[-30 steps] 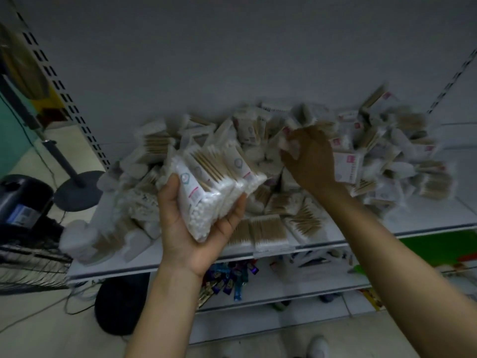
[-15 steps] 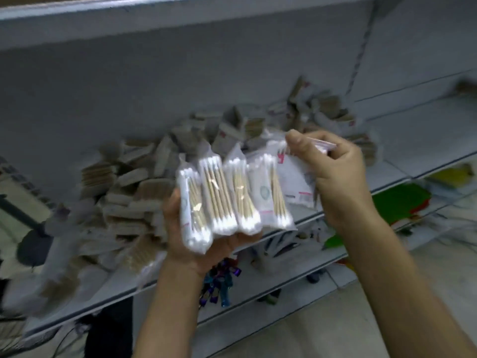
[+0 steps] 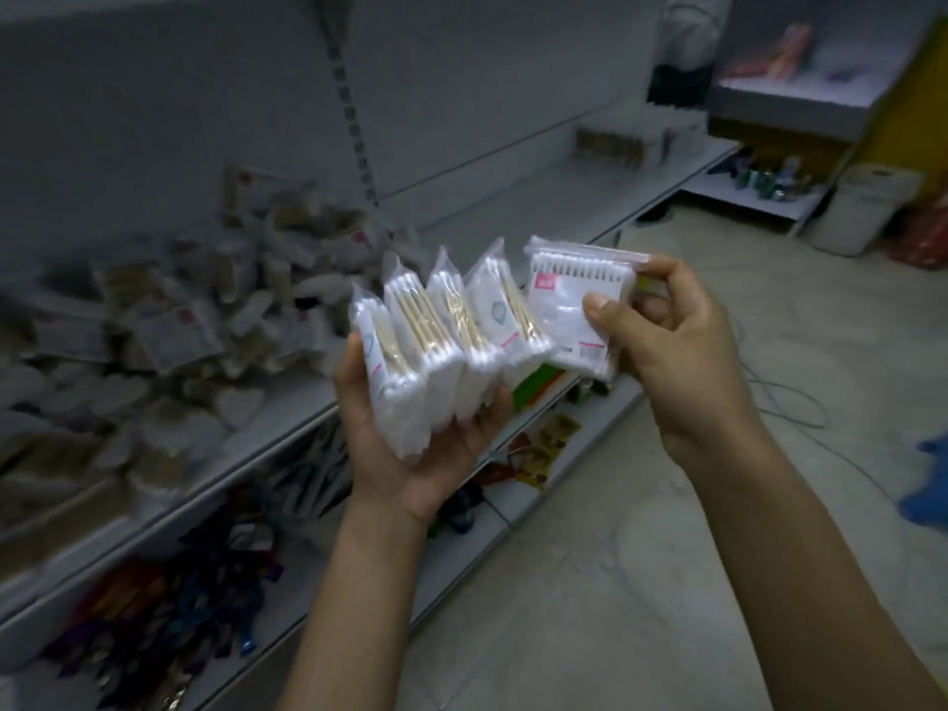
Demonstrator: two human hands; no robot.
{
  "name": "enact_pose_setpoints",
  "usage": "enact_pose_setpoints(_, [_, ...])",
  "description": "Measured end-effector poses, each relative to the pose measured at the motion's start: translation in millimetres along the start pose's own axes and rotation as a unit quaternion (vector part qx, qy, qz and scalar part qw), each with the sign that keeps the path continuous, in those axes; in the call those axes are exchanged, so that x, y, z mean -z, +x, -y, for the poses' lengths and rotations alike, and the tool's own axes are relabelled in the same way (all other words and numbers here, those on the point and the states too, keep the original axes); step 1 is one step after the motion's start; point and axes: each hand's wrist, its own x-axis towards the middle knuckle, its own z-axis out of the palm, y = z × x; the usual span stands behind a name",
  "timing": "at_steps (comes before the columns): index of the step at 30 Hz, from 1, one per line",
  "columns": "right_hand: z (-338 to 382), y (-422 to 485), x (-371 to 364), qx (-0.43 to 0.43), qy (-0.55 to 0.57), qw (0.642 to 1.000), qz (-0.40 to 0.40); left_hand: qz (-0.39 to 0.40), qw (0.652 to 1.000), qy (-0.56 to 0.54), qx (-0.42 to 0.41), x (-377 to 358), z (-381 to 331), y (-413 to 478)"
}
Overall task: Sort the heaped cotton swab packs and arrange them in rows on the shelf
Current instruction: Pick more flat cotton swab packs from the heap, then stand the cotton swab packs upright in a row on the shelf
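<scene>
My left hand (image 3: 410, 443) holds a fanned bunch of several clear cotton swab packs (image 3: 436, 341) with wooden sticks, palm up, in front of the shelf. My right hand (image 3: 672, 351) pinches one flat pack (image 3: 564, 310) with white sticks and a pink label, held right beside the bunch. The heap of swab packs (image 3: 169, 331) lies blurred on the grey shelf (image 3: 523, 202) to the left. A short row of packs (image 3: 615, 143) stands far along the same shelf on the right.
A lower shelf (image 3: 318, 551) carries dark coloured wrappers and small goods. A slotted upright (image 3: 354, 120) divides the shelf back. A white bin (image 3: 867, 207), a cable (image 3: 790, 402) and something blue (image 3: 928, 484) are on the floor at the right.
The view has swung right, away from the heap. My right hand has brought the picked pack from the heap to beside the bunch in my left hand.
</scene>
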Motion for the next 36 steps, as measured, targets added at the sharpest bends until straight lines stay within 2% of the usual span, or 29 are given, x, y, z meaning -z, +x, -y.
enact_pose_setpoints(3, [4.8, 14.7, 46.6, 0.008, 0.012, 0.999, -0.041, -0.063, 0.998, 0.024, -0.002, -20.9, 35.4, 30.2])
enact_pose_setpoints(9, [-1.2, 64.7, 112.8, 0.01, -0.009, 0.996, -0.094, -0.099, 0.995, 0.016, -0.014, -25.3, 70.7, 99.5])
enact_pose_setpoints(16, [-26.3, 166.6, 139.7, 0.025, -0.051, 0.996, -0.074, -0.096, 0.995, -0.004, 0.014, 8.0, 89.9, 214.9])
enact_pose_setpoints(21, [-41.6, 267.7, 162.4, 0.019, -0.101, 0.989, -0.105, -0.085, 0.996, -0.002, 0.027, 22.3, 92.7, 331.5])
enact_pose_setpoints(27, [-62.1, 363.5, 183.6, 0.01, -0.128, 0.986, -0.109, -0.075, 0.993, 0.018, 0.084, 41.9, 100.0, 434.1])
enact_pose_setpoints(31, [-76.6, 428.3, 204.2, 0.008, -0.177, 0.98, -0.093, -0.109, 0.99, 0.0, 0.085, 59.0, 106.1, 479.3])
enact_pose_setpoints(36, [-102.1, 537.7, 233.6, 0.055, -0.295, 0.954, -0.008, -0.163, 0.986, -0.004, 0.031, 74.4, 117.5, 537.4])
